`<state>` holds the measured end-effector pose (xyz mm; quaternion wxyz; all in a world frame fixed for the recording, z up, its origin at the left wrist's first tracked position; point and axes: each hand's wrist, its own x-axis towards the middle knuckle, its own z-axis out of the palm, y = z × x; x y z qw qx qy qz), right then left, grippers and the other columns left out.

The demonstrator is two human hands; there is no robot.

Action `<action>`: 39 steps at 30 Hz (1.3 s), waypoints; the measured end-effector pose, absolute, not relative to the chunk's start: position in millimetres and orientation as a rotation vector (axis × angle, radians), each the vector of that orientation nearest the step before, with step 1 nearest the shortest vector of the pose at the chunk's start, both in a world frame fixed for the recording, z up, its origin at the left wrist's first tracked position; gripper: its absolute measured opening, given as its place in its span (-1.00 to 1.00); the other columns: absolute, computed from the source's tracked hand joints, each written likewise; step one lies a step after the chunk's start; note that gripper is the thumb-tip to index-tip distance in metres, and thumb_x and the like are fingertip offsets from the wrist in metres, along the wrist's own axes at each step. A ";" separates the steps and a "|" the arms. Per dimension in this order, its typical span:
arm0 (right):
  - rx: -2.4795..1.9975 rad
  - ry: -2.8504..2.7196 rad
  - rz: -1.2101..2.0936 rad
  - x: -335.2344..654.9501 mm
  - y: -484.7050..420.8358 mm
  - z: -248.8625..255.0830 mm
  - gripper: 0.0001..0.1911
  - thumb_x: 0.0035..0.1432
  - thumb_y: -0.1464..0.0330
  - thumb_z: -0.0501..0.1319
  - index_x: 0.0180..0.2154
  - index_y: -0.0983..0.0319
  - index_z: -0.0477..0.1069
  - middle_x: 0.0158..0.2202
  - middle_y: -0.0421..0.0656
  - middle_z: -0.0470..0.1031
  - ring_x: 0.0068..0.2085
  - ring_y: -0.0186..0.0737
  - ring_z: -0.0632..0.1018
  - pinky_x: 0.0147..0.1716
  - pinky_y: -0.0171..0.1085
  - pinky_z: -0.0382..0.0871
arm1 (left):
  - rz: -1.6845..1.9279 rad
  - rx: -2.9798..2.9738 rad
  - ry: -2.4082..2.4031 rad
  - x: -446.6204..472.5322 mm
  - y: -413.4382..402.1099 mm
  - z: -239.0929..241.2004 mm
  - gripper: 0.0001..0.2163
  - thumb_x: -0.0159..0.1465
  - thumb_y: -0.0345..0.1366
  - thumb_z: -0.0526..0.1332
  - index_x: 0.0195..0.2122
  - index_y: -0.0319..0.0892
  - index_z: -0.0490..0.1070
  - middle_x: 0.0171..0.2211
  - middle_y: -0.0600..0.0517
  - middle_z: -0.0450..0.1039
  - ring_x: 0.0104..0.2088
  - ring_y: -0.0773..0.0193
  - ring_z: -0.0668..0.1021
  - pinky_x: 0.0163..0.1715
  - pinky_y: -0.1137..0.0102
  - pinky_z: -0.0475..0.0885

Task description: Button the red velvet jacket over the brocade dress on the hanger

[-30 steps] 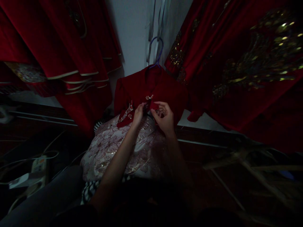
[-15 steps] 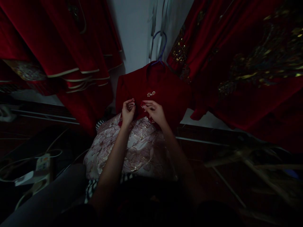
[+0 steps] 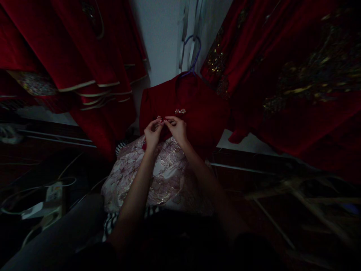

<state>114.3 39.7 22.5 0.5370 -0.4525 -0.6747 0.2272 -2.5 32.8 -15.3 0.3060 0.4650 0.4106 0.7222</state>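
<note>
A red jacket (image 3: pixel 201 107) hangs in front of me on a blue hanger (image 3: pixel 196 56), with a pearl-studded fastener (image 3: pixel 179 111) on its upper front. Just below that fastener, my left hand (image 3: pixel 152 133) pinches the jacket's front beside a small pearly ornament (image 3: pixel 159 118). My right hand (image 3: pixel 178 130) is closed in a pinch on the jacket too, its fingertips almost touching the left ones. The exact bit of cloth or fastener between the fingers is too dark and small to make out. Pale floral cloth (image 3: pixel 166 180) with a metallic shine lies beneath both forearms.
Red garments with light piping (image 3: pixel 93 82) hang at the left. At the right hangs a red garment with gold sequins (image 3: pixel 304 82). A power strip (image 3: pixel 53 199) with cables lies at the lower left. A blurred wooden frame (image 3: pixel 307 207) stands at the lower right.
My right hand has moved left, so its fingertips now come close to those of my left hand. The left hand has barely moved. The view has shifted slightly.
</note>
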 end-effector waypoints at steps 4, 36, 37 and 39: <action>-1.084 -1.581 0.451 108.9 34.3 18.9 -0.81 0.18 0.33 0.23 -0.18 0.21 0.53 -0.18 -0.13 0.60 -0.37 -0.37 0.57 -0.27 -0.36 0.47 | 1.964 1.192 1.089 -1.5 32.0 -16.3 -0.68 0.08 -0.21 0.35 -0.19 -0.29 0.53 -0.18 -0.13 0.59 -0.18 0.22 0.61 -0.06 0.31 0.48; -1.147 -1.700 0.867 208.7 -6.5 -3.2 -0.73 0.18 0.20 0.19 -0.18 0.22 0.52 -0.23 -0.10 0.60 -0.30 -0.27 0.61 -0.38 -0.33 0.53 | 1.002 1.980 1.412 -49.1 11.3 -17.8 -0.58 0.12 -0.25 0.26 0.02 -0.22 0.38 -0.06 -0.13 0.39 -0.09 0.11 0.51 -0.02 0.18 0.43; -1.160 -1.723 0.851 212.7 -6.4 -2.5 -0.73 0.19 0.21 0.18 -0.17 0.22 0.52 -0.22 -0.10 0.60 -0.29 -0.27 0.61 -0.37 -0.32 0.53 | 0.942 2.009 1.483 -50.4 8.2 -17.3 -0.45 0.08 -0.25 0.30 0.13 -0.21 0.31 0.02 -0.17 0.32 -0.04 0.07 0.49 0.02 0.16 0.41; -1.192 -1.773 0.805 215.4 -5.3 -1.1 -0.75 0.19 0.26 0.18 -0.16 0.22 0.51 -0.22 -0.10 0.60 -0.29 -0.29 0.60 -0.32 -0.31 0.51 | 0.829 2.033 1.599 -51.5 3.9 -17.7 -0.26 0.03 -0.29 0.33 0.27 -0.15 0.14 0.13 -0.19 0.18 0.04 0.03 0.45 0.07 0.16 0.37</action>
